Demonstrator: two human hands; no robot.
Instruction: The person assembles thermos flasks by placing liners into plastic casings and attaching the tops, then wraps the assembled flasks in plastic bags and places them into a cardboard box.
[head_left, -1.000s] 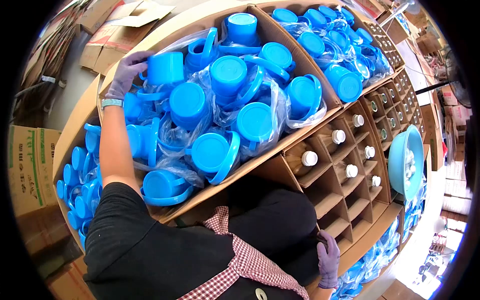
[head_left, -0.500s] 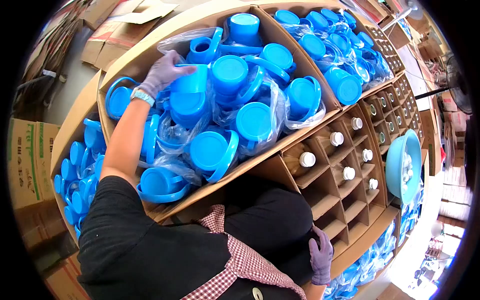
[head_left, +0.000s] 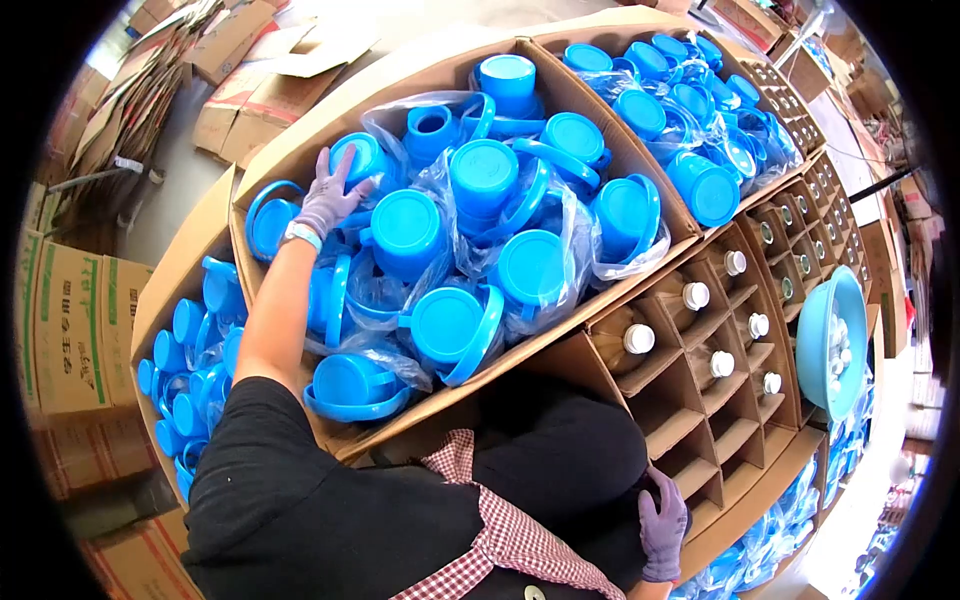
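My left hand (head_left: 332, 197), in a purple glove, lies with spread fingers against a blue cup (head_left: 362, 160) at the upper left of a cardboard box (head_left: 545, 345). More blue cups with handles, such as one blue cup (head_left: 408, 222) beside the hand, fill the box among clear plastic bags (head_left: 575, 230). My right hand (head_left: 662, 525), also gloved, rests by my knee with its fingers apart and nothing visible in it. Just above it stands a divided carton (head_left: 672, 432) with several white-capped bottles (head_left: 638, 339) in its compartments.
A second box of blue cups (head_left: 703, 188) stands at the upper right, and further blue cups (head_left: 187, 321) fill a box at the left. A light-blue basin (head_left: 818, 345) with small white items sits on the right. Flattened cardboard (head_left: 245, 100) lies at the upper left.
The cup my left hand held by its side now stands with its round face up at the box's upper left. The hand's fingers have spread. My right hand stays by the knee.
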